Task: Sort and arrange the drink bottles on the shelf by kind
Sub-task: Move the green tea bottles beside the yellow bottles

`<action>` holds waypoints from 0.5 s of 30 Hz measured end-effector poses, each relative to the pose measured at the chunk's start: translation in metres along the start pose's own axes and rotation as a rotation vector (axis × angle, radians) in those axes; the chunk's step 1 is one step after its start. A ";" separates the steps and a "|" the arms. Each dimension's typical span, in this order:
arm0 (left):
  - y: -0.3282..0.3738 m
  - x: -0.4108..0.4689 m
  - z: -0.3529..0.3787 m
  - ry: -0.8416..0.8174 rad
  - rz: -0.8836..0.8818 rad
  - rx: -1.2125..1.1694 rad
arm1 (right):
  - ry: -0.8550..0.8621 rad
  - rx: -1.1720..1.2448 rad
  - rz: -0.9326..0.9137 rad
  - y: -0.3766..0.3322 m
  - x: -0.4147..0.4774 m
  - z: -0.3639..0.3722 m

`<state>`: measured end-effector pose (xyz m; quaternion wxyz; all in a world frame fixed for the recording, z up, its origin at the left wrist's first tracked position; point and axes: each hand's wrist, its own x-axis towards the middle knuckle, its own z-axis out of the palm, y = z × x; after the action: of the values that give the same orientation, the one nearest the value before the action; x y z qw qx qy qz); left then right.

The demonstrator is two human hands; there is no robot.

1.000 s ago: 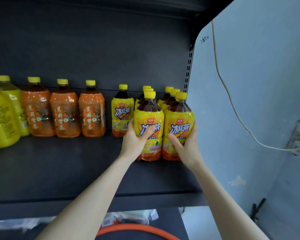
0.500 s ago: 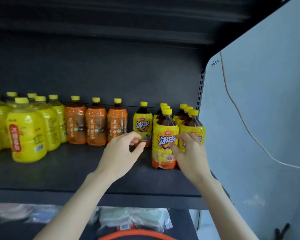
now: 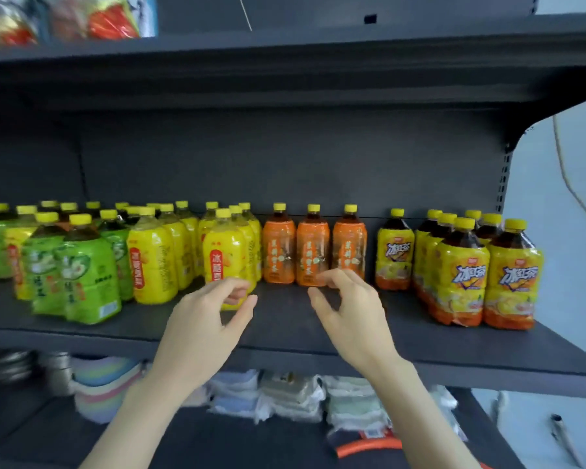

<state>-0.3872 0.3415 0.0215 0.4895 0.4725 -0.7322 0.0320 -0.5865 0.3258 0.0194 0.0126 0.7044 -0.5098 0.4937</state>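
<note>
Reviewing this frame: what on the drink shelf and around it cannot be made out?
- Head view: the green bottles are blurred, so their labels cannot be read.
- The rear yellow bottles are hidden by the front rows, so no count.
- The packets on the top shelf are cut off by the edge.
- The left hand covers one yellow bottle's base.
- The right hand partly hides an orange bottle.
</note>
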 end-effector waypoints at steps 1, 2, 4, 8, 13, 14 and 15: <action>-0.017 -0.007 -0.015 0.010 -0.011 0.000 | -0.016 0.007 0.010 -0.015 -0.006 0.019; -0.034 -0.014 -0.029 0.023 -0.024 -0.003 | -0.032 0.010 0.015 -0.029 -0.010 0.037; -0.064 -0.022 -0.053 0.031 -0.044 -0.006 | -0.059 0.014 0.019 -0.056 -0.015 0.068; -0.113 -0.018 -0.097 0.019 -0.038 0.007 | -0.069 0.032 0.015 -0.103 -0.002 0.115; -0.173 0.006 -0.134 0.073 0.003 0.029 | -0.040 0.057 -0.049 -0.141 0.031 0.165; -0.186 0.010 -0.139 0.083 0.005 0.034 | -0.035 0.065 -0.059 -0.147 0.037 0.177; -0.200 0.014 -0.143 0.092 0.006 0.037 | -0.030 0.070 -0.070 -0.152 0.044 0.190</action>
<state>-0.1452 0.2953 0.0229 0.5139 0.4773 -0.7095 0.0686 -0.3462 0.2683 0.0271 -0.0025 0.7291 -0.4673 0.5000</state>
